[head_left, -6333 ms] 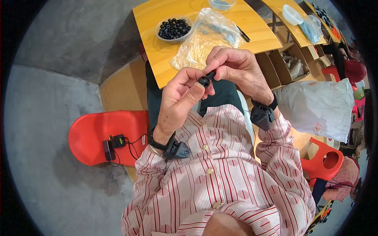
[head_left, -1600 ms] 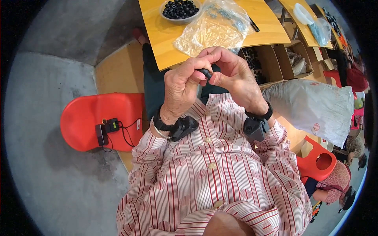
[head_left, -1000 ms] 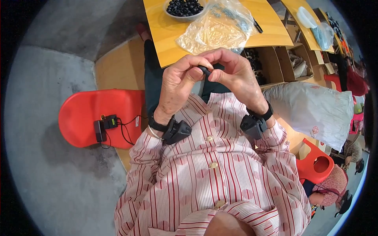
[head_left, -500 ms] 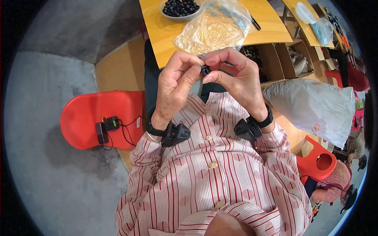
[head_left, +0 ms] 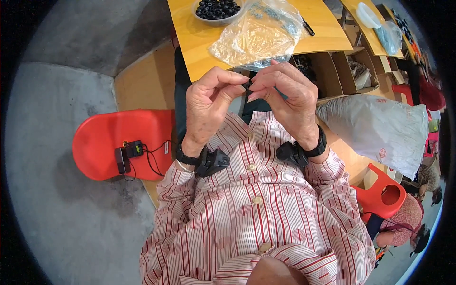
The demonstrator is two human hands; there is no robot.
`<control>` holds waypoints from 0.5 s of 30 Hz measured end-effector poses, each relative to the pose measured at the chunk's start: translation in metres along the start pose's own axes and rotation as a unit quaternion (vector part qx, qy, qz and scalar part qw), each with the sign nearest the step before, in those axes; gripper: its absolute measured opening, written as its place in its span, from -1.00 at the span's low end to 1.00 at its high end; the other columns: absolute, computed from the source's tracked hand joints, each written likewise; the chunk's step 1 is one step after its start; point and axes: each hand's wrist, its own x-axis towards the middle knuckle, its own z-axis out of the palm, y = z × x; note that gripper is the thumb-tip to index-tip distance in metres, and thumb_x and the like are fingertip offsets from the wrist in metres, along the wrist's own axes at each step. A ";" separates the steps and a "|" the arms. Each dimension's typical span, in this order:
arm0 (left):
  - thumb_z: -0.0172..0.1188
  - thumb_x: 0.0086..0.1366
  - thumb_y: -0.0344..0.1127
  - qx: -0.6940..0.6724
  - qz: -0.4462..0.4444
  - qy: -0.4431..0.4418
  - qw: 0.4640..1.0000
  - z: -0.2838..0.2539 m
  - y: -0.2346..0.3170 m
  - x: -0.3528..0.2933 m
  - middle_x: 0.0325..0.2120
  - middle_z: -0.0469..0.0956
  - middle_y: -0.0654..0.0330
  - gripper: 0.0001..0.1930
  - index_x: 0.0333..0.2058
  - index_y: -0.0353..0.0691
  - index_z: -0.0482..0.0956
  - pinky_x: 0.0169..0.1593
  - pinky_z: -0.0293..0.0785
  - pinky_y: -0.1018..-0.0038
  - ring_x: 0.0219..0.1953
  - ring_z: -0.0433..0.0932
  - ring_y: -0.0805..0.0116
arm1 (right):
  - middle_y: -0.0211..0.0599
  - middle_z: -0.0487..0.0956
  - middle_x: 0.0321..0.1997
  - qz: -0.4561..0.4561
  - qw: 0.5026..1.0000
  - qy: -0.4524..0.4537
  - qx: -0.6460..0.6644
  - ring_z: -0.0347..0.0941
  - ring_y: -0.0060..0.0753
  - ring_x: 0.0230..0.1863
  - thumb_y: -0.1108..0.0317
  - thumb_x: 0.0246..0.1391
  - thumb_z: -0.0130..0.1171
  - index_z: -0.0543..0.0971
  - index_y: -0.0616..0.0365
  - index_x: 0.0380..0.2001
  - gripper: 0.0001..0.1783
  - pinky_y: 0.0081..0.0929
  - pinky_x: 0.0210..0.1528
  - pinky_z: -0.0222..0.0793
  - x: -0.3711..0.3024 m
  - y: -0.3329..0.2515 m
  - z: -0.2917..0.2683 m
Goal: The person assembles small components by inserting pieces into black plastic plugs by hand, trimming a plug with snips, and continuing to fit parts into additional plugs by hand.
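Between my fingertips, over my lap near the table's front edge, is a small black part [head_left: 248, 86], mostly hidden by my fingers. My left hand [head_left: 212, 102] pinches it from the left with thumb and forefinger. From the other side my right hand [head_left: 289, 97] closes on it, thumb below and fingers above. A clear plastic bag [head_left: 256, 35] with small bluish-grey pieces lies on the table just beyond my hands. Behind it to the left, a translucent bowl [head_left: 219, 21] holds many black ring-shaped parts.
The yellow table [head_left: 194, 52] ends just ahead of my hands, with a black pen-like tool [head_left: 308, 27] on it. Cardboard boxes [head_left: 351, 71] and a white sack [head_left: 380, 128] stand at my right. A red stool [head_left: 104, 147] with black devices is at left; another person [head_left: 403, 218] sits at right.
My right hand has turned and shifted slightly right, its fingers now covering more of the black part. My left hand stays nearly in place, still pinching.
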 end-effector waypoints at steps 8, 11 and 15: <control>0.05 0.26 -0.53 -0.028 -0.087 0.020 0.996 0.002 0.004 -0.004 -0.32 0.55 0.22 -0.87 -0.24 -0.38 0.51 -0.15 0.42 0.65 -0.28 0.48 0.58 | -0.40 0.47 -0.53 -0.070 0.993 -0.002 -0.099 0.42 -0.34 -0.47 0.53 -0.44 0.29 0.52 0.08 -0.58 -0.78 -0.48 -0.42 0.36 -0.004 0.002 0.003; 0.07 0.24 -0.53 -0.074 -0.111 0.042 0.990 0.006 0.005 -0.003 -0.32 0.55 0.18 -0.87 -0.23 -0.40 0.51 -0.15 0.43 0.64 -0.28 0.49 0.56 | -0.42 0.47 -0.51 -0.095 0.982 -0.014 -0.161 0.42 -0.35 -0.45 0.50 -0.40 0.26 0.52 0.05 -0.56 -0.80 -0.42 -0.33 0.40 -0.006 0.001 0.004; 0.08 0.21 -0.57 -0.127 -0.132 0.050 0.982 0.005 0.003 -0.002 -0.32 0.56 0.15 -0.85 -0.23 -0.40 0.50 -0.15 0.43 0.64 -0.28 0.51 0.53 | -0.48 0.51 -0.50 -0.086 0.979 -0.021 -0.182 0.50 -0.42 -0.41 0.54 -0.39 0.25 0.55 0.02 -0.59 -0.81 -0.19 0.03 0.38 -0.008 -0.002 0.004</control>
